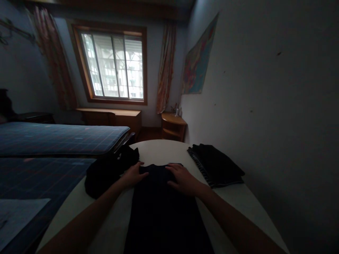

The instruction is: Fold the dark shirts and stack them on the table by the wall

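left hand (134, 173), right hand (182, 179) flat on dark garment (161, 208), white table (159, 150)

Dim room, and plenty stays out of reach of the eye.
The long dark cloth garment (164, 211) runs off the bottom edge; its fabric detail is lost in shadow. Small bottles (178, 111) on the wooden corner shelf (173, 123) are too tiny to identify. The crumpled black cloth heap (108, 171) shows no clear shape.
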`<state>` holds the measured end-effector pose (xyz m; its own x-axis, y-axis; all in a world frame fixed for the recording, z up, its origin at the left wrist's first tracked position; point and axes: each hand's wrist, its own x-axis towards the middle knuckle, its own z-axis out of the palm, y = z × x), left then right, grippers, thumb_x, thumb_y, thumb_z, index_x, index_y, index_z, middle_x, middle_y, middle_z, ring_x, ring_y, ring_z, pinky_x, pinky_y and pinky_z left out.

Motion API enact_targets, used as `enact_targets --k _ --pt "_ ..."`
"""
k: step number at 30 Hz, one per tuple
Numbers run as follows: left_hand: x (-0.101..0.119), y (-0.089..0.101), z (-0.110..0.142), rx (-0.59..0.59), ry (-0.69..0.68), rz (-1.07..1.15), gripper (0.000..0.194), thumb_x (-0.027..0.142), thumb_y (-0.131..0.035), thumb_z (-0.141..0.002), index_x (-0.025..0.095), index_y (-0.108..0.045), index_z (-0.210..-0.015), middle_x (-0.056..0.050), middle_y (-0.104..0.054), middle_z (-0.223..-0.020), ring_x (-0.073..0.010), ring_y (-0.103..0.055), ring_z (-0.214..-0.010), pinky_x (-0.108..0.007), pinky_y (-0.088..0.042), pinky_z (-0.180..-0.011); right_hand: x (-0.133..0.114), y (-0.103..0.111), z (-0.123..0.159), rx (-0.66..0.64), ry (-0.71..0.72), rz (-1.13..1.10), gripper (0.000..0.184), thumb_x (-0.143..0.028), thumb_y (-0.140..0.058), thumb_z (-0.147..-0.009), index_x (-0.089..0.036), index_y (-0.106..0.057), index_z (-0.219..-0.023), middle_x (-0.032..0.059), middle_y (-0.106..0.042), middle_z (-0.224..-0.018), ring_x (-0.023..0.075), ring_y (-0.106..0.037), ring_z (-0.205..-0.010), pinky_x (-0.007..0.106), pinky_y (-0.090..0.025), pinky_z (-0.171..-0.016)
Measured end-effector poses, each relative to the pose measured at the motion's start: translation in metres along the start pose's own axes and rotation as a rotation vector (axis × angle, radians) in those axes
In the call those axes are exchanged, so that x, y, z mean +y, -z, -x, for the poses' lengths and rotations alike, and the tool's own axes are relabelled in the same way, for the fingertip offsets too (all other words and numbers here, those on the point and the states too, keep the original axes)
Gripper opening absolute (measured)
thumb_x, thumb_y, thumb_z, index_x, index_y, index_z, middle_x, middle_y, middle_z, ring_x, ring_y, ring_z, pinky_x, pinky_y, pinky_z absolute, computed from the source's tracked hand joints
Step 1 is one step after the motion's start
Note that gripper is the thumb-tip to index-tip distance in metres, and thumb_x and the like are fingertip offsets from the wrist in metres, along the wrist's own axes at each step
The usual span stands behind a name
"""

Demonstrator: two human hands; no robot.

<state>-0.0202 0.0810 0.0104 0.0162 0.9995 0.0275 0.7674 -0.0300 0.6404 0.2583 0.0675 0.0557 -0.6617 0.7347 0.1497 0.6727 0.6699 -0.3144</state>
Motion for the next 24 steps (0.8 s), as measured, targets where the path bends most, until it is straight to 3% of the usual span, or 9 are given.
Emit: enact_targets --k 4,7,11,14,18,24 --pt "0.012 0.009 -0.021 -0.242 0.037 0.032 0.077 0.046 -0.07 -0.074 0.012 -0.044 -0.139 -0.016 -0.062 -0.13 -0.0246 -0.066 -0.106 -0.029 -0.052 -0.083 0.033 0.01 -0.031 -0.125 -0.178 0.046 0.083 -0.036 -0.07 -0.08 -0.01 -0.035 -0.15 0.0214 -0.037 -0.153 0.0332 -0.036 -0.141 0.046 -0.028 -0.115" --pt "0.022 0.014 -0.037 -0.38 0.039 0.011 0.08 0.048 -0.078 -0.065 0.014 -0.052 -0.132 -0.012 -0.068 -0.122 -0.0235 -0.068 -0.1 -0.026 -0.053 -0.078 0.048 0.015 -0.047 -0.278 -0.273 -0.032 0.088 -0.039 -0.074 -0.076 -0.01 -0.036 -0.15 0.0205 -0.044 -0.15 0.0322 -0.045 -0.135 0.04 -0.035 -0.111" --pt "0.032 0.02 -0.054 -0.478 0.046 -0.077 0.073 0.047 -0.083 -0.053 0.015 -0.065 -0.117 -0.009 -0.073 -0.112 -0.0264 -0.069 -0.099 -0.027 -0.054 -0.076 0.062 0.015 -0.062 -0.353 -0.284 -0.091 0.059 -0.038 -0.078 -0.071 -0.014 -0.066 -0.124 0.0123 -0.068 -0.123 0.0277 -0.063 -0.11 0.032 -0.048 -0.092" --pt "0.037 0.024 -0.063 -0.542 0.049 -0.147 0.063 0.05 -0.085 -0.048 0.015 -0.072 -0.099 -0.009 -0.075 -0.102 -0.0293 -0.069 -0.097 -0.03 -0.054 -0.077 0.07 0.01 -0.07 -0.407 -0.282 -0.138 0.041 -0.035 -0.078 -0.069 -0.016 -0.074 -0.105 0.0045 -0.075 -0.099 0.0214 -0.067 -0.09 0.025 -0.05 -0.074" --pt "0.039 0.024 -0.068 -0.639 0.046 -0.183 0.05 0.048 -0.085 -0.046 0.017 -0.074 -0.084 -0.007 -0.076 -0.092 -0.0296 -0.07 -0.092 -0.033 -0.055 -0.074 0.077 0.007 -0.074 -0.442 -0.297 -0.18 0.037 -0.038 -0.079 -0.068 -0.016 -0.075 -0.097 0.0019 -0.073 -0.086 0.0176 -0.065 -0.078 0.022 -0.046 -0.062" --pt "0.04 0.027 -0.065 -0.706 -0.005 -0.168 0.052 0.034 -0.085 -0.046 0.019 -0.073 -0.095 -0.005 -0.077 -0.1 -0.0279 -0.07 -0.094 -0.032 -0.056 -0.076 0.08 0.014 -0.072 -0.457 -0.295 -0.177 0.041 -0.046 -0.079 -0.066 -0.017 -0.074 -0.093 0.0006 -0.069 -0.079 0.0158 -0.06 -0.071 0.023 -0.042 -0.058"
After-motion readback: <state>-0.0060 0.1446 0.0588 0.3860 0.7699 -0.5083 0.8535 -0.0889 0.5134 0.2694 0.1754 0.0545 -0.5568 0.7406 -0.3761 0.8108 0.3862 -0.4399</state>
